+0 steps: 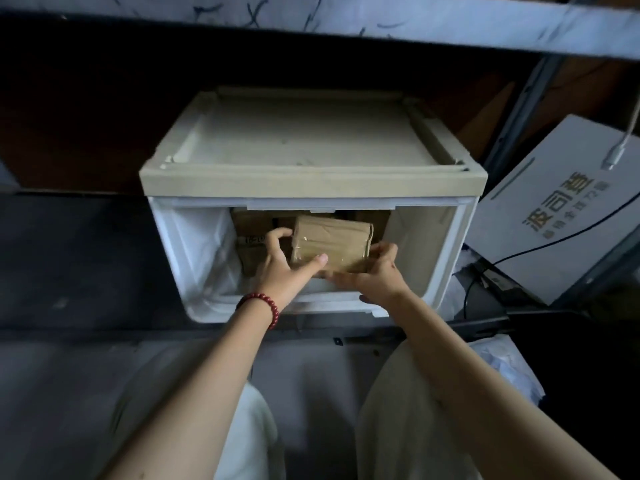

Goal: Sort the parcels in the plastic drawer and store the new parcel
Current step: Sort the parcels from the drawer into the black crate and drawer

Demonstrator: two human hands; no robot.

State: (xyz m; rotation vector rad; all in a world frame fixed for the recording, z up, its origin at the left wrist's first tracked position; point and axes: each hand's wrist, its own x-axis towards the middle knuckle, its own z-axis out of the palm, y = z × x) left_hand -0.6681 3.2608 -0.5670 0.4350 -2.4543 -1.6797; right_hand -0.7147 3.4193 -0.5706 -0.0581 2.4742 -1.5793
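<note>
Parcel [330,242]: long axis across drawer [187,244] mouth.
Left hand [280,275]: grips left end — thumb in front.
Right hand [377,275]: pinches right corner.

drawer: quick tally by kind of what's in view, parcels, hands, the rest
brown parcels: 3 told apart (held parcel, back parcel, lower-left parcel); more may be hidden
hands: 2 (left hand, right hand)
plastic drawer: 1
white printed box: 1
red bead bracelet: 1
total: 8
</note>
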